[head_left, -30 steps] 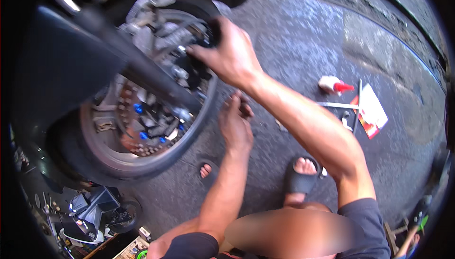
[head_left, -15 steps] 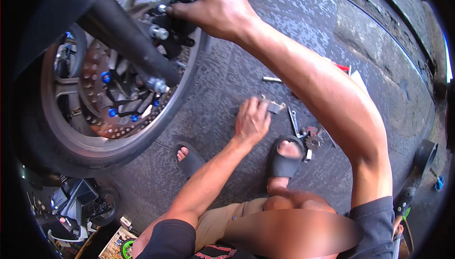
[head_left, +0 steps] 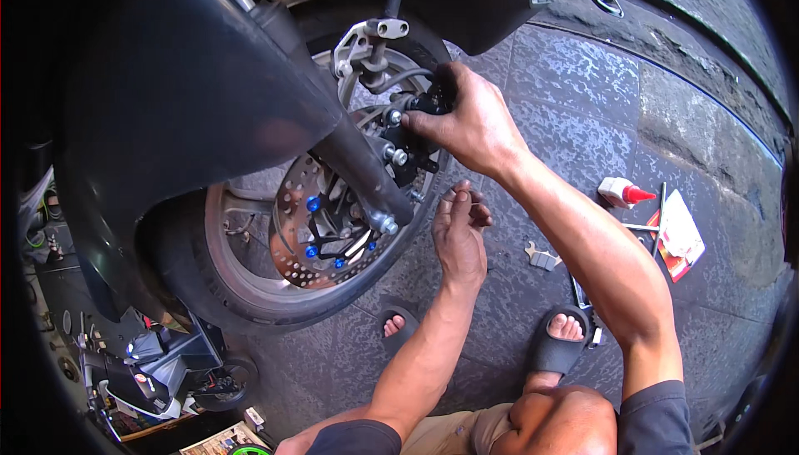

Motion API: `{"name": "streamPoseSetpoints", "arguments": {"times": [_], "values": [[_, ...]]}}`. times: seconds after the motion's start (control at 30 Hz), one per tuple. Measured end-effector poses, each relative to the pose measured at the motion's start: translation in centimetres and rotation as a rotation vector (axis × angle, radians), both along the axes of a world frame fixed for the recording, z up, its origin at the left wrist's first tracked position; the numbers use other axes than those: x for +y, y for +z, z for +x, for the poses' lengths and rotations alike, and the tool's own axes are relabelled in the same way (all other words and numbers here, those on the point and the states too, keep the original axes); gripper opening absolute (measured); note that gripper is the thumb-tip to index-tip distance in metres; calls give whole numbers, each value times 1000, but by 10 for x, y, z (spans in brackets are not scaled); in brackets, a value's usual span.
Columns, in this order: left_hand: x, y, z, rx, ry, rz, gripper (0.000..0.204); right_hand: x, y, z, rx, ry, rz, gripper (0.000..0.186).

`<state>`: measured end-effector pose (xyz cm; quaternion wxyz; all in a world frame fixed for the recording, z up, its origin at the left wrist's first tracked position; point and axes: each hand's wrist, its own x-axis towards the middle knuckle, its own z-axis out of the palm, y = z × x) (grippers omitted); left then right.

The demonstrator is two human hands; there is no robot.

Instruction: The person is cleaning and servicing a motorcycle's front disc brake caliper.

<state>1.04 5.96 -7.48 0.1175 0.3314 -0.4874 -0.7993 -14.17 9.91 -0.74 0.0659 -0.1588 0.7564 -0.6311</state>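
My right hand is wrapped round the black brake caliper, thumb on its near side next to a bolt. The caliper sits at the rim of the front wheel, beside the drilled brake disc and the dark fork leg. Lower down, near the tyre's edge, my left hand is raised with its fingers curled in. Whatever is between those fingers, if anything, is hidden. A brake pad lies on the floor to the right of my left hand.
A white bottle with a red cap and a red and white packet lie right of my right forearm. A wrench is partly hidden by that arm. My sandalled foot is close by. Small bike parts stand lower left.
My left hand has lifted from the floor beside the brake pad toward the wheel, its fingers now curled. My right hand stays on the caliper. The view has shifted, showing more of the motorcycle.
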Motion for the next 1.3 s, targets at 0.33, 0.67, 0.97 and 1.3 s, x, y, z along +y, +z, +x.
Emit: {"name": "streamPoseSetpoints", "arguments": {"times": [0.33, 0.67, 0.97, 1.3], "values": [[-2, 85, -22, 256, 166, 343, 35, 1, 2, 0, -72, -11, 0, 64], [-10, 91, -34, 425, 178, 539, 25, 0, 0, 4, -1, -92, -8, 64], [-10, 91, -40, 444, 225, 602, 24, 1, -5, 1, 1, -48, -67, 61], [-6, 98, -44, 399, 261, 567, 29, 3, -5, -4, -2, -8, -93, 62]]}}
